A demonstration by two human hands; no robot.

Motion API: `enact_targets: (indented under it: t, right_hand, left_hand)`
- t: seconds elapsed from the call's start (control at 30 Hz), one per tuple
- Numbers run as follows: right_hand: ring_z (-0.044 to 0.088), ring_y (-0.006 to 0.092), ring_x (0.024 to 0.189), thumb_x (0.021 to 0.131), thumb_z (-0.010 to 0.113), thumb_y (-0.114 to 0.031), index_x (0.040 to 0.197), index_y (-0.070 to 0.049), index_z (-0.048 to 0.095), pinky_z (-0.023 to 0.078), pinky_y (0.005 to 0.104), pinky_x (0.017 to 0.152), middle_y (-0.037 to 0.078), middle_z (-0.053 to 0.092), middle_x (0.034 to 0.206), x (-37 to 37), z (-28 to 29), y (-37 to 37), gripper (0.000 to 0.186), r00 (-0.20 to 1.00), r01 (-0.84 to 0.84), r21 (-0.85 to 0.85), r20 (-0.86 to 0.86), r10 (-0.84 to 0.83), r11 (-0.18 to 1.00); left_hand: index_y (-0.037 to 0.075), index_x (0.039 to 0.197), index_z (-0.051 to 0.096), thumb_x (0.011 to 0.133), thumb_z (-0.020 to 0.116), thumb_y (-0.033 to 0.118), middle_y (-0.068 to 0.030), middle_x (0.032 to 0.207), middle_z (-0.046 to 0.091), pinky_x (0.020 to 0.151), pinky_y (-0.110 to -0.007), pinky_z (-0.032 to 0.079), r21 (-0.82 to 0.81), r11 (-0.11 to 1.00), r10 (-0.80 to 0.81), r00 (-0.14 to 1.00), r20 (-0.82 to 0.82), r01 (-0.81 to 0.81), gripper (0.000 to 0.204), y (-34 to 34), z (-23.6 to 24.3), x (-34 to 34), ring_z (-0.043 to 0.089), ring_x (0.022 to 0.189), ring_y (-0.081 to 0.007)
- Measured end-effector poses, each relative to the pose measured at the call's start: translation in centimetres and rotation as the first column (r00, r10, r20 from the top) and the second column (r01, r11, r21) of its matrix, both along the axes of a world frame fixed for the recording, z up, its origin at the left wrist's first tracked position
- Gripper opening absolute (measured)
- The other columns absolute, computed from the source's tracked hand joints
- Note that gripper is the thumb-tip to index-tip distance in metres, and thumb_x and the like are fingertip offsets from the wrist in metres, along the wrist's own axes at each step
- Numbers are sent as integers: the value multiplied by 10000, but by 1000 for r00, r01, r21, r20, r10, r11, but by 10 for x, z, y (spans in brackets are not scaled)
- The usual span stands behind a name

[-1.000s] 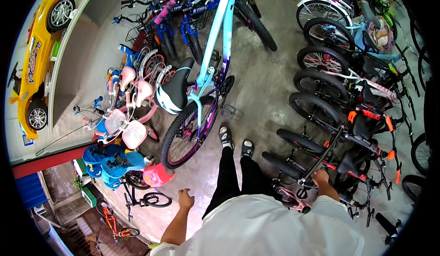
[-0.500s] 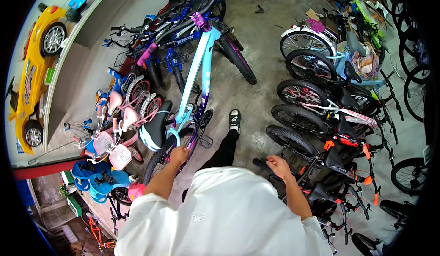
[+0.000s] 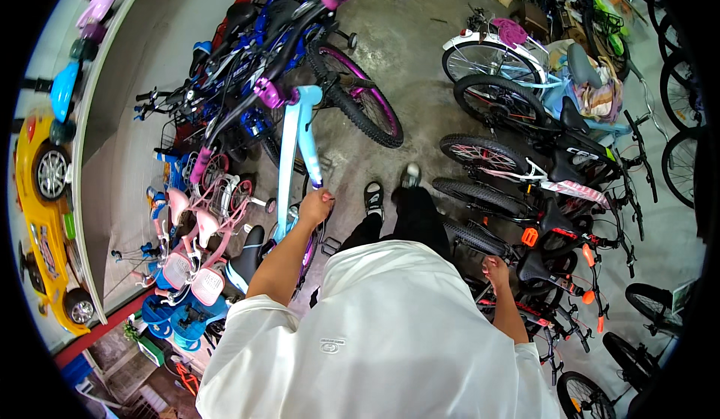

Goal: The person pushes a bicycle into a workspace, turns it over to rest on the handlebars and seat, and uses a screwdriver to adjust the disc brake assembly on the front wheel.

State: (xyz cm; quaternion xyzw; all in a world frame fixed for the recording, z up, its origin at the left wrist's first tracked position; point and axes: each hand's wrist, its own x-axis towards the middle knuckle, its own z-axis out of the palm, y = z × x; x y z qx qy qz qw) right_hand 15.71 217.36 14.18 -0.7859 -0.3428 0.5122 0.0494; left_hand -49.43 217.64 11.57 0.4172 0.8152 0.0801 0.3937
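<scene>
A light-blue and purple mountain bike with pink grips stands at the left, its front wheel turned toward the aisle. My left hand is closed in a fist over the bike's lower frame tube. Whether it touches the tube or holds anything is hidden. My right hand hangs at my right side with its fingers curled in, and nothing shows in it. Nearest to it is a row of parked bikes with black tyres and a black saddle.
Blue bikes crowd behind the mountain bike. Small pink bikes with baskets stand at the left. A shelf along the left wall holds a yellow toy car. At the far right, a white-fendered bike ends the row. Concrete floor runs between the rows.
I have stepped forward along the aisle, and both feet show now. My left hand has passed from over the mountain bike's rear wheel to its frame. My right hand has shifted outward to the right.
</scene>
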Motion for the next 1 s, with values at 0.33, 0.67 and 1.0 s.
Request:
enact_targets:
  t: [0.33, 0.67, 1.0]
  right_hand:
    - [750, 306, 1025, 923, 741, -348, 1102, -76, 783, 575, 400, 901, 114, 798, 1067, -30, -50, 170, 329, 799, -594, -178, -17, 601, 784]
    - [673, 152, 802, 1056, 653, -348, 1168, -57, 725, 538, 308, 726, 56, 733, 959, -119, -64, 667, 320, 888, 195, 97, -440, -133, 976]
    - [767, 271, 927, 996, 684, -311, 1123, -33, 748, 579, 380, 824, 144, 783, 971, -210, -21, 867, 313, 779, -585, 311, -40, 625, 749]
  left_hand:
    - [84, 1133, 732, 868, 773, 260, -198, 1265, 640, 949, -494, 547, 46, 999, 28, 973, -231, -18, 321, 134, -2, 6, 662, 1114, -402]
    - [47, 1156, 743, 963, 753, 305, -64, 960, 771, 792, -315, 558, -345, 880, 444, 826, 348, -327, 322, 378, -39, 68, 701, 855, -149]
    - [29, 1282, 679, 1055, 667, 240, -45, 1060, 712, 773, -265, 505, 13, 890, 412, 819, 400, -455, 311, 628, 35, 34, 663, 917, -129]
